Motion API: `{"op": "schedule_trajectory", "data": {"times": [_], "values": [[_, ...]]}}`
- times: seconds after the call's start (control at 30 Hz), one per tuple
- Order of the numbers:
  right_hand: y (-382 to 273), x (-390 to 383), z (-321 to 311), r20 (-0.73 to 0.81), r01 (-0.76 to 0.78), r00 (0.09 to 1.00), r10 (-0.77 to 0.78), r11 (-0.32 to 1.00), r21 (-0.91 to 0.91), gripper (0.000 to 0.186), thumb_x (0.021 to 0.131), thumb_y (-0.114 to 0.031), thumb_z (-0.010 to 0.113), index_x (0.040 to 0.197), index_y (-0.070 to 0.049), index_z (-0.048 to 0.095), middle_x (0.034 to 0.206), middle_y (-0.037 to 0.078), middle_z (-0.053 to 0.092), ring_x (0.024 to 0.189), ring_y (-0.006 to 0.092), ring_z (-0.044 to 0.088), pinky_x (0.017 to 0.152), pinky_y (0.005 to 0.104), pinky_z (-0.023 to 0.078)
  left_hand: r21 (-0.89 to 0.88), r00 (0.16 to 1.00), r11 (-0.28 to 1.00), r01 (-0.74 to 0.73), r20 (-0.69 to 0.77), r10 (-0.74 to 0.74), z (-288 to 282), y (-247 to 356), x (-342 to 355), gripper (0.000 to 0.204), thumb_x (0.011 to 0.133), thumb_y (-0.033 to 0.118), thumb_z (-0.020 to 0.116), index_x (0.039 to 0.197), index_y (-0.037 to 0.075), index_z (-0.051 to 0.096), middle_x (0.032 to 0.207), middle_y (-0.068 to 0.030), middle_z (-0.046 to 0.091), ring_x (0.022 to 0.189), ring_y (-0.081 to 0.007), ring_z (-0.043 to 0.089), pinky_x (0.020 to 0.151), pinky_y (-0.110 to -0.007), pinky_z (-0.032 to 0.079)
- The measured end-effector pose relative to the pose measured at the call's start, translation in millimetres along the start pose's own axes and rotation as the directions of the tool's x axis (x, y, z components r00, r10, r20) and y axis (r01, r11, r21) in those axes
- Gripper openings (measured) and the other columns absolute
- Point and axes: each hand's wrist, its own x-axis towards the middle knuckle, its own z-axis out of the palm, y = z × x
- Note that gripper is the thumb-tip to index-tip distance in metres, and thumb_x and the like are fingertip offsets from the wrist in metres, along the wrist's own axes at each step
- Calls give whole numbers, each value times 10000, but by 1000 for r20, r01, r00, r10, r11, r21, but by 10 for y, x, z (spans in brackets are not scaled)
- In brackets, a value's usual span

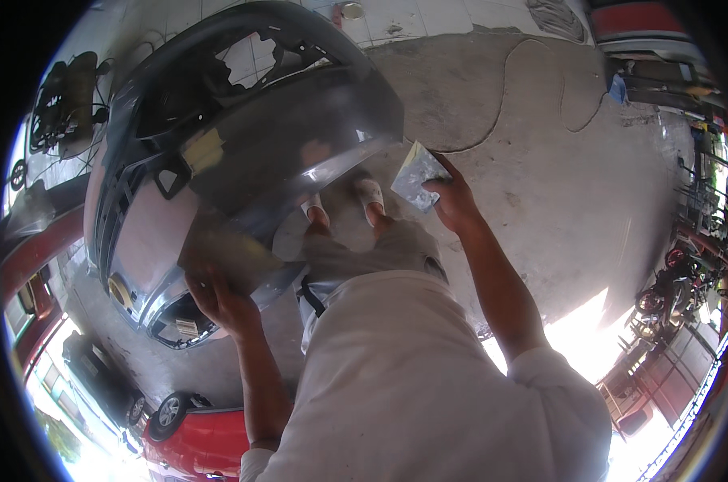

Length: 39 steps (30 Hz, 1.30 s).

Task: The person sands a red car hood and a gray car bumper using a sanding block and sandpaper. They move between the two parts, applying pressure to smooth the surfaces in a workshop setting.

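Note:
A large dark grey car bumper (332, 104), with lighter sanded patches and openings, spans the upper left in front of my body. My left hand (223, 301) rests on its lower left part, fingers somewhat spread over the surface. To the right of the bumper, my right hand (452, 197) grips a flat, pale grey pad (419, 173) with a yellowish edge, thumb across its face. My sandalled feet show on the floor below the bumper's edge.
A long hose (501, 108) snakes over the concrete floor (557, 209). A red car (191, 438) is at lower left, dark machinery (67, 104) at upper left. Motorbikes (661, 293) line the right side, and another vehicle part (633, 24) is at upper right.

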Motion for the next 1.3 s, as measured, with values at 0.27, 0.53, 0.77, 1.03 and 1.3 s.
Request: {"op": "schedule_trajectory", "data": {"times": [0.27, 0.53, 0.77, 1.03, 1.3], "values": [[-100, 66, 633, 478, 591, 794, -375, 293, -752, 678, 787, 111, 541, 1393, -192, 572, 1319, 98, 581, 1215, 304, 575, 1016, 421, 466, -217, 996, 976, 36, -70, -52, 225, 116, 246, 454, 1014, 232, 617, 1382, 0, 489, 1320, -174, 585, 1164, -254, 587, 973, -378, 478], [139, 280, 1403, 651, 667, 628, -427, -136, -733, 615, 781, 74, 585, 1310, -236, 634, 1248, 50, 587, 1172, 288, 577, 966, 456, 457, -242, 984, 965, -98, 124, 131, 679, -242, 1124, 337, 1020, 161, 604, 1321, 25, 539, 1186, -93, 645, 1064, -145, 594, 920, -271, 455], [401, 528, 1526, 622, 617, 658, -425, -171, -769, 639, 768, 72, 609, 1310, -265, 641, 1251, 47, 589, 1192, 302, 561, 983, 463, 444, -216, 967, 975, -54, 231, 104, 724, -349, 1114, 313, 1015, 137, 608, 1301, 18, 561, 1160, -73, 669, 1029, -131, 611, 885, -269, 477], [676, 378, 1502, 562, 608, 656, -504, -88, -789, 663, 741, 71, 643, 1312, -266, 635, 1270, 47, 588, 1219, 305, 549, 1003, 482, 434, -181, 967, 983, -35, 242, 79, 698, -417, 1171, 302, 1013, 126, 606, 1290, 13, 567, 1152, -79, 665, 1038, -140, 612, 905, -273, 476], [1049, 197, 1002, 447, 559, 556, -701, -83, -825, 642, 711, -42, 728, 1303, -276, 643, 1220, 43, 592, 1180, 281, 562, 985, 492, 430, -246, 937, 965, -92, 308, 167, 650, -345, 1173, 352, 1010, 143, 621, 1324, 8, 535, 1196, -92, 638, 1068, -169, 599, 927, -283, 467]]}}
